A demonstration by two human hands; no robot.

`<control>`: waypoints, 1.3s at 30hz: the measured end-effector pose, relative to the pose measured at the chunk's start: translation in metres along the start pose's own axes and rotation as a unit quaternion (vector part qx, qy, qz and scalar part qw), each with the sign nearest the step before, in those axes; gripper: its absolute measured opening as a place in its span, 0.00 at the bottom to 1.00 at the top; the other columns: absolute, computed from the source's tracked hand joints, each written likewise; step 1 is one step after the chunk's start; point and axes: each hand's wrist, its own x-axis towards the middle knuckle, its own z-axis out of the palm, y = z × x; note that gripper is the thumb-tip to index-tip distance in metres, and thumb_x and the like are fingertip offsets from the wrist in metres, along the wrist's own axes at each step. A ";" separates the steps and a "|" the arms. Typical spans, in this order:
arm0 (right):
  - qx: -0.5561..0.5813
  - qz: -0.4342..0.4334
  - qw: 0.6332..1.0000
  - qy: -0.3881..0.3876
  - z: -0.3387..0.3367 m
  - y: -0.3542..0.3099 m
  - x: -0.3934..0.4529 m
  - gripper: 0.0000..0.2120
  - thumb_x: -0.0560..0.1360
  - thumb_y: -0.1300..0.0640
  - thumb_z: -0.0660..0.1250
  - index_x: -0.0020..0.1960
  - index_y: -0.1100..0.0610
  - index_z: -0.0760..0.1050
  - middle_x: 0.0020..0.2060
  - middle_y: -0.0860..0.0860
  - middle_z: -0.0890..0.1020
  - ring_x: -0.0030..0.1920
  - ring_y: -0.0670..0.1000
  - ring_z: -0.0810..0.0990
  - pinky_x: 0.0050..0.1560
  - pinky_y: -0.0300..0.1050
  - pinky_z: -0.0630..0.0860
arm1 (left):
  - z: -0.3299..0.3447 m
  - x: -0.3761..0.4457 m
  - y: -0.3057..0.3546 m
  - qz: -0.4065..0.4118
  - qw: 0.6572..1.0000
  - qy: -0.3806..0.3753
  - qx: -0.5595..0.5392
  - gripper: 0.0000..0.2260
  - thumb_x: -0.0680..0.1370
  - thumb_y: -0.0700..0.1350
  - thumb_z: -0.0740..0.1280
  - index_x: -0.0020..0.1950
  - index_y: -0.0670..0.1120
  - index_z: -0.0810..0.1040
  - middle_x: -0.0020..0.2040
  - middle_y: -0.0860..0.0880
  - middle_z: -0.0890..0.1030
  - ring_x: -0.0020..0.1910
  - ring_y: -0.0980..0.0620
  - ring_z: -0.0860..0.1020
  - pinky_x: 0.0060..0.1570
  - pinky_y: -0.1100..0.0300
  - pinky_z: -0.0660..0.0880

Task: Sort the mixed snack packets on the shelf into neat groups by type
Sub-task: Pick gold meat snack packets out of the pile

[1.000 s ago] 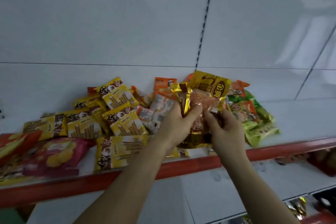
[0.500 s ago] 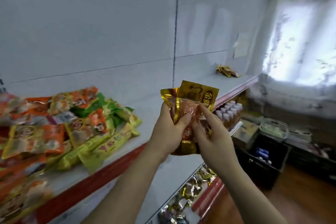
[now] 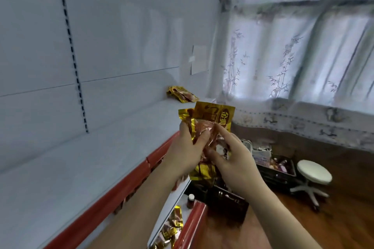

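My view has swung right since half a second ago: the mixed pile is gone from sight and the shelf [image 3: 85, 159] lies bare to my left. Both hands grip the gold packets [image 3: 210, 121] together, left hand [image 3: 187, 151] and right hand [image 3: 229, 155] close against each other, above the shelf's red edge. More gold packets lie at the far end [image 3: 182, 94].
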 end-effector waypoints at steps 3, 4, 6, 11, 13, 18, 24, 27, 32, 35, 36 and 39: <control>-0.001 0.012 1.000 -0.007 -0.014 0.048 0.051 0.33 0.76 0.58 0.72 0.77 0.44 0.64 0.62 0.36 0.74 0.60 0.32 0.73 0.52 0.17 0.65 | 0.034 0.058 -0.002 -0.007 1.000 -0.015 0.003 0.33 0.82 0.62 0.61 0.81 0.48 0.54 0.76 0.46 0.73 0.72 0.43 0.74 0.71 0.45 0.72; 0.001 0.015 1.000 -0.010 -0.018 0.064 0.069 0.33 0.76 0.58 0.72 0.77 0.44 0.64 0.62 0.37 0.75 0.61 0.36 0.74 0.52 0.17 0.65 | 0.044 0.078 -0.003 -0.006 1.000 -0.015 0.001 0.31 0.82 0.61 0.62 0.80 0.49 0.57 0.74 0.47 0.74 0.71 0.44 0.75 0.70 0.45 0.73; 0.005 0.016 1.000 -0.015 -0.025 0.096 0.106 0.33 0.76 0.58 0.72 0.77 0.44 0.64 0.61 0.38 0.75 0.59 0.36 0.74 0.51 0.16 0.65 | 0.062 0.120 -0.004 0.000 1.000 -0.014 0.014 0.25 0.82 0.59 0.64 0.76 0.52 0.65 0.69 0.51 0.78 0.67 0.48 0.77 0.67 0.49 0.75; 0.008 -0.007 0.999 -0.044 -0.036 0.172 0.204 0.34 0.77 0.57 0.71 0.78 0.46 0.61 0.62 0.38 0.72 0.60 0.38 0.70 0.53 0.22 0.64 | 0.111 0.222 -0.007 0.006 0.994 0.052 0.099 0.18 0.82 0.59 0.65 0.67 0.51 0.71 0.57 0.54 0.80 0.56 0.51 0.79 0.51 0.58 0.74; 0.010 -0.019 0.998 -0.059 -0.037 0.194 0.243 0.34 0.77 0.57 0.71 0.78 0.46 0.61 0.65 0.41 0.71 0.66 0.43 0.70 0.61 0.26 0.66 | 0.127 0.257 -0.005 -0.004 0.989 0.075 0.128 0.20 0.82 0.59 0.64 0.70 0.50 0.69 0.59 0.52 0.79 0.57 0.50 0.79 0.49 0.60 0.72; 0.002 -0.056 0.994 -0.092 -0.025 0.237 0.336 0.33 0.78 0.56 0.70 0.79 0.47 0.61 0.65 0.42 0.72 0.65 0.46 0.72 0.64 0.37 0.70 | 0.138 0.339 -0.014 -0.028 0.983 0.110 0.142 0.17 0.82 0.57 0.66 0.68 0.52 0.71 0.59 0.51 0.82 0.56 0.50 0.81 0.54 0.53 0.78; -0.005 -0.089 0.984 -0.151 0.019 0.280 0.439 0.31 0.79 0.52 0.68 0.79 0.49 0.60 0.62 0.43 0.71 0.60 0.45 0.72 0.60 0.38 0.69 | 0.137 0.436 -0.049 -0.068 0.969 0.169 0.165 0.15 0.81 0.54 0.69 0.63 0.49 0.73 0.55 0.49 0.82 0.49 0.46 0.83 0.50 0.48 0.81; -0.020 -0.101 0.977 -0.186 0.052 0.301 0.492 0.33 0.79 0.51 0.68 0.80 0.49 0.58 0.66 0.45 0.72 0.61 0.46 0.72 0.58 0.37 0.68 | 0.130 0.486 -0.073 -0.097 0.963 0.180 0.174 0.15 0.81 0.55 0.69 0.61 0.48 0.72 0.51 0.48 0.82 0.44 0.45 0.83 0.48 0.43 0.82; -0.052 -0.119 0.958 -0.254 0.101 0.335 0.560 0.34 0.79 0.48 0.68 0.80 0.48 0.56 0.66 0.47 0.72 0.64 0.51 0.73 0.58 0.39 0.67 | 0.122 0.547 -0.103 -0.165 0.936 0.191 0.244 0.19 0.81 0.57 0.67 0.63 0.45 0.70 0.46 0.48 0.80 0.42 0.46 0.82 0.42 0.50 0.80; -0.072 -0.143 0.936 -0.314 0.123 0.355 0.583 0.34 0.78 0.45 0.66 0.80 0.45 0.57 0.67 0.48 0.73 0.66 0.51 0.72 0.61 0.42 0.70 | 0.121 0.566 -0.114 -0.222 0.913 0.167 0.300 0.21 0.81 0.59 0.65 0.62 0.43 0.72 0.43 0.48 0.78 0.44 0.46 0.80 0.40 0.53 0.77; -0.080 -0.154 0.927 -0.332 0.129 0.360 0.589 0.33 0.78 0.44 0.66 0.79 0.44 0.57 0.67 0.48 0.72 0.67 0.52 0.71 0.64 0.45 0.71 | 0.121 0.571 -0.119 -0.233 0.906 0.164 0.313 0.20 0.81 0.60 0.65 0.60 0.44 0.73 0.43 0.49 0.79 0.43 0.46 0.81 0.41 0.52 0.78; -0.077 -0.175 0.910 -0.367 0.141 0.376 0.605 0.32 0.78 0.39 0.63 0.79 0.40 0.56 0.72 0.49 0.68 0.72 0.53 0.66 0.70 0.51 0.68 | 0.123 0.579 -0.123 -0.279 0.880 0.169 0.345 0.20 0.81 0.64 0.63 0.51 0.47 0.73 0.39 0.50 0.77 0.38 0.50 0.78 0.35 0.56 0.73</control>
